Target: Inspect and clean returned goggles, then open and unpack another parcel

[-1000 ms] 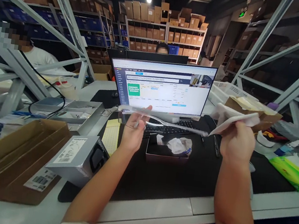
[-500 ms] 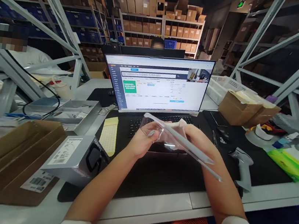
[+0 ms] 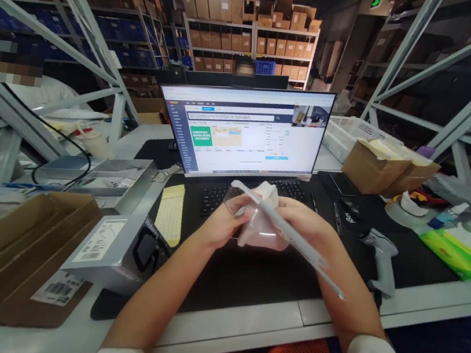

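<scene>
Clear plastic eyewear with long translucent arms (image 3: pixel 293 234), held above the white-edged worktop (image 3: pixel 241 320); left hand (image 3: pixel 225 223), fingers clamped on its frame; crumpled white cloth (image 3: pixel 267 191), in right hand's (image 3: pixel 303 218) fingers, newly brought behind the lens; both hands now share one piece.

Right hand (image 3: pixel 307 219) partly hidden, brown carton (image 3: pixel 31 259) cropped
</scene>
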Available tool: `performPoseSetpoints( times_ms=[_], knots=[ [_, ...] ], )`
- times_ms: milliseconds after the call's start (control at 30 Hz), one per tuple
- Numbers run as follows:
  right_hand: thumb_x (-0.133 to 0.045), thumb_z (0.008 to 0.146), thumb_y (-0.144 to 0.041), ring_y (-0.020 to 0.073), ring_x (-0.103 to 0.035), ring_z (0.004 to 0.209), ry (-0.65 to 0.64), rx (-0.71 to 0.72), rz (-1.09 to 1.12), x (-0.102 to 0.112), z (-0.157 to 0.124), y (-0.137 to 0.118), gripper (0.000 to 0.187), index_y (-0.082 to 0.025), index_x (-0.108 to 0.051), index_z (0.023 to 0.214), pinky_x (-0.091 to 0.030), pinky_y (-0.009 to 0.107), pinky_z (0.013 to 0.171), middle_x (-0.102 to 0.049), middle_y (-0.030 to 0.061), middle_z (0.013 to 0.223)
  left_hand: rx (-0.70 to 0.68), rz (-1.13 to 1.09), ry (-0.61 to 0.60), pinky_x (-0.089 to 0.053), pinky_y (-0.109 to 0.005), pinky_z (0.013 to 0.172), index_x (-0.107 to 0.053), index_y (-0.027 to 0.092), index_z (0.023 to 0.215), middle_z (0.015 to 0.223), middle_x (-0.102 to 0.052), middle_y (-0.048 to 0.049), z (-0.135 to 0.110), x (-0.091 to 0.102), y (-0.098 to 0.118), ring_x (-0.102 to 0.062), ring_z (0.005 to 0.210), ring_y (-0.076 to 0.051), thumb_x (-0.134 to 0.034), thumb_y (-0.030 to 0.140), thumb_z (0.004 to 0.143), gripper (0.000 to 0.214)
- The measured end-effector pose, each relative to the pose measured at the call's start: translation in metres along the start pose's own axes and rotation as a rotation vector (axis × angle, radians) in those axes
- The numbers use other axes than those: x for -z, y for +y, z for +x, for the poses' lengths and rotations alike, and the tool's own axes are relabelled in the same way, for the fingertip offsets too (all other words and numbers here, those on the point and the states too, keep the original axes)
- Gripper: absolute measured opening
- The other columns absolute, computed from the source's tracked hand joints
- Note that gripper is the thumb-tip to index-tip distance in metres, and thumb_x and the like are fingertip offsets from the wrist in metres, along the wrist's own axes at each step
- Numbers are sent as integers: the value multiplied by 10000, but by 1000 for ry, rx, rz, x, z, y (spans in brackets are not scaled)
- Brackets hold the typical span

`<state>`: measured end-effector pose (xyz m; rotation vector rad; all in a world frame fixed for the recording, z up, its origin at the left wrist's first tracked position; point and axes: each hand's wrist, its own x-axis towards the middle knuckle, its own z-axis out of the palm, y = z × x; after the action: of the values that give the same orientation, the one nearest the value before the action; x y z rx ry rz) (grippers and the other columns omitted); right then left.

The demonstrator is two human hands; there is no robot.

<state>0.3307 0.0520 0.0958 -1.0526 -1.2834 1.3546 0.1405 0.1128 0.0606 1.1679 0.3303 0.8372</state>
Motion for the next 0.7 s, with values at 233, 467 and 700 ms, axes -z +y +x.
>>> performPoseSetpoints(
  times_ms=[233, 467, 700],
  knots=[
    [-728, 836, -498, 152, -596, 635, -215, -10, -227, -5, -6, -12, 365, -133, -712, 819, -462, 250, 577, -682, 38, 739, -91, 9, -139, -478, -444, 1096, -793, 295, 1058, 1588, -471, -90, 1, 0, -5, -485, 1428, -331, -857, 482, 732, 381],
    [-677, 882, -567, 153, -576, 654, -49, 3, -252, -15, -5, -2, 413, -158, -719, 843, -448, 254, 568, -670, 26, 738, -40, 28, -94, -546, -389, 975, -787, 287, 1086, 1590, -466, -84, -1, -3, -14, -526, 1379, -344, -860, 462, 734, 400],
    [-662, 825, -295, 157, -606, 768, 45, -28, -75, -11, -10, -18, 170, -189, -733, 938, -478, 241, 654, -710, 3, 886, 65, -122, 66, -551, -314, 758, -779, 269, 1050, 982, -762, -49, 1, -8, -12, -682, 797, -172, -894, 470, 685, 433]
  ],
)
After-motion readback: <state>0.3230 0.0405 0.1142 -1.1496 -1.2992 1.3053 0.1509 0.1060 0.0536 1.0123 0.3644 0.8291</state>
